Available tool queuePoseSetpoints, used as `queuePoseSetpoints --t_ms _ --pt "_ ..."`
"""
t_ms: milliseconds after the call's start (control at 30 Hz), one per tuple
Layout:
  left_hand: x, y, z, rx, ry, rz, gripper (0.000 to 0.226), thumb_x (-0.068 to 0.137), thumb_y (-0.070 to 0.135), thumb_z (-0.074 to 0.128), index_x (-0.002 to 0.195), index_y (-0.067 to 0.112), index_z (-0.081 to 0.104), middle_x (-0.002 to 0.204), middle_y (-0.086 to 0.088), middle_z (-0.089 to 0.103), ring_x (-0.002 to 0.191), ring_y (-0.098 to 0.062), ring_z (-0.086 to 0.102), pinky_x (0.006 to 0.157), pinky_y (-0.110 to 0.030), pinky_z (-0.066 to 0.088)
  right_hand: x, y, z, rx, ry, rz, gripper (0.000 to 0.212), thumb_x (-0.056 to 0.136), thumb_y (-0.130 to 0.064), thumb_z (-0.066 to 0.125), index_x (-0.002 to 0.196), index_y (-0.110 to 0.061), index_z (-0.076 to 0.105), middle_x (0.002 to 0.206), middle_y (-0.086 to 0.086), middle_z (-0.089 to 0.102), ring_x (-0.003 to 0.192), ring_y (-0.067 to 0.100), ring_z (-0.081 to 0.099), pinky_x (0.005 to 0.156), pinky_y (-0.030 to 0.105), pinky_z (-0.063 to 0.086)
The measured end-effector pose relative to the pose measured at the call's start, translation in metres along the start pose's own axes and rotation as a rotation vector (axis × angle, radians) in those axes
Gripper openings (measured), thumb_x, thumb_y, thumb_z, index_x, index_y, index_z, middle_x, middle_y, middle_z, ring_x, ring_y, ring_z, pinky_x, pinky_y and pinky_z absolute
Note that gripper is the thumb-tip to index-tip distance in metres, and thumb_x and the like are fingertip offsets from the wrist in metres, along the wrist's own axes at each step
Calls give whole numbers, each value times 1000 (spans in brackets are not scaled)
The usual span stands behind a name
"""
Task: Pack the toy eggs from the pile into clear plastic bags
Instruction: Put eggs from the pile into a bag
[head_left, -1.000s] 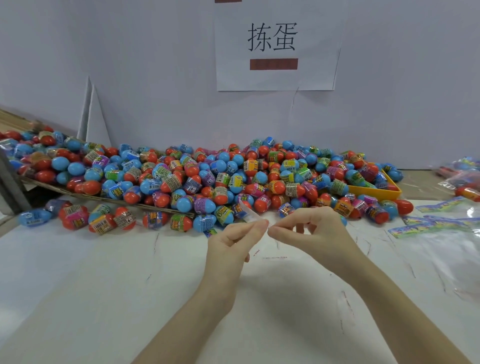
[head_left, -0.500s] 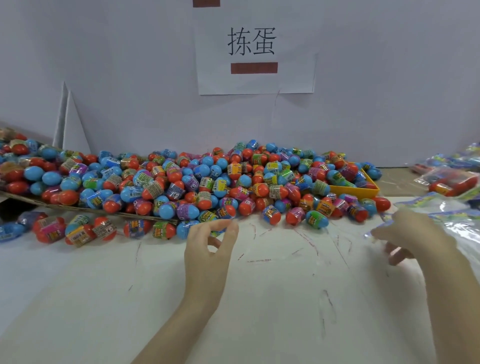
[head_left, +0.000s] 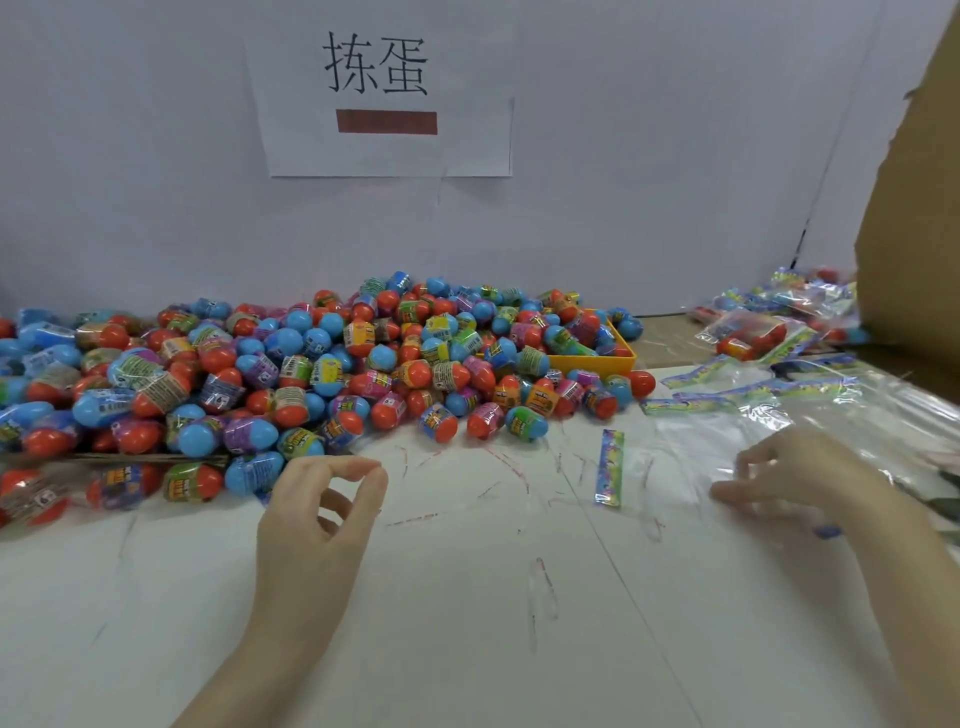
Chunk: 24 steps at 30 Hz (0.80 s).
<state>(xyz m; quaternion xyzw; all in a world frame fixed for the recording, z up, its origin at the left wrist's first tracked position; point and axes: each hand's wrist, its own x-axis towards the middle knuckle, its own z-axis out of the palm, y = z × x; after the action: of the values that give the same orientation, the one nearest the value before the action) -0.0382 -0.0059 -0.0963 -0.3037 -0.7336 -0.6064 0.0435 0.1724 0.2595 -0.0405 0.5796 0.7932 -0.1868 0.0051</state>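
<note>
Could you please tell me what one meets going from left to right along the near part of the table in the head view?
Left hand with curled fingers holding nothing → clear plastic bag with a colourful header strip lying flat → right hand resting on the clear plastic bags.

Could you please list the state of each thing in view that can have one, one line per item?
Left hand: raised above the table, fingers curled, thumb and forefinger nearly touching, holding nothing visible.
Right hand: fingers resting on a clear plastic bag.
Clear plastic bag: flat on the table, empty.
Toy eggs: heaped loose, unpacked.
Yellow tray: mostly buried under eggs.
Filled bags: piled at far right, eggs inside.
Paper sign: fixed to the wall.
</note>
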Motion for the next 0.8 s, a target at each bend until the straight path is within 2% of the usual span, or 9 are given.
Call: queuePoseSetpoints --t_ms 67,167,267,367,433,500,600,667,800 --pt "-1 0 -1 27 -7 33 19 84 11 63 75 28 59 88 9 56 72 0 53 57 -8 40 1 5 9 87 31 -22 30 72 -39 75 88 -14 69 89 2 71 76 24 66 61 27 46" --pt "-2 1 -1 49 -11 60 22 83 9 64 76 29 58 89 10 56 75 2 53 58 -7 40 4 6 16 112 143 -49 21 74 -35 75 89 -22 70 114 0 66 86 22 65 89 37 47" --pt "-2 1 -1 74 -17 83 25 83 8 64 77 31 57 90 11 56 75 2 53 59 -6 41 4 2 16 5 271 -111 5 76 -33 72 79 -28 70 128 -4 58 107 22 57 89 33 42" --pt "-2 1 -1 71 -14 87 25 83 7 64 77 31 57 90 11 56 76 1 53 59 -7 41 8 -1 14 -102 366 -182 7 81 -33 67 74 -30 66 120 -3 63 110 22 53 87 33 31" --pt "-3 1 -1 65 -15 86 24 83 8 64 77 30 58 90 11 56 76 2 53 59 -7 41 12 -3 11 -57 404 -262 9 79 -38 69 74 -32 64 119 -5 63 110 21 52 89 36 32" --pt "-3 1 -1 63 -22 85 23 82 8 64 77 29 58 90 11 57 76 2 53 59 -7 41 17 -7 8 35 293 -370 13 75 -40 72 83 -35 64 125 -6 59 113 19 50 90 35 36" --pt "-4 2 -1 81 -34 100 24 82 7 64 77 29 58 88 11 57 77 1 53 58 -8 41 27 -17 16 -74 86 -453 35 80 -42 66 113 -33 61 136 -10 49 125 16 43 104 41 32" --pt "-4 2 -1 91 -33 109 25 82 6 65 77 30 58 87 11 57 78 1 53 58 -7 41 32 -26 23 -119 95 -472 37 83 -49 59 117 -34 60 137 -9 49 128 18 38 106 47 28" --pt "-3 2 0 98 -35 112 27 82 6 65 77 31 57 88 12 57 79 1 53 58 -6 41 42 -41 30 -238 78 -417 48 73 -60 63 115 -38 61 129 -7 53 127 21 35 100 41 29"
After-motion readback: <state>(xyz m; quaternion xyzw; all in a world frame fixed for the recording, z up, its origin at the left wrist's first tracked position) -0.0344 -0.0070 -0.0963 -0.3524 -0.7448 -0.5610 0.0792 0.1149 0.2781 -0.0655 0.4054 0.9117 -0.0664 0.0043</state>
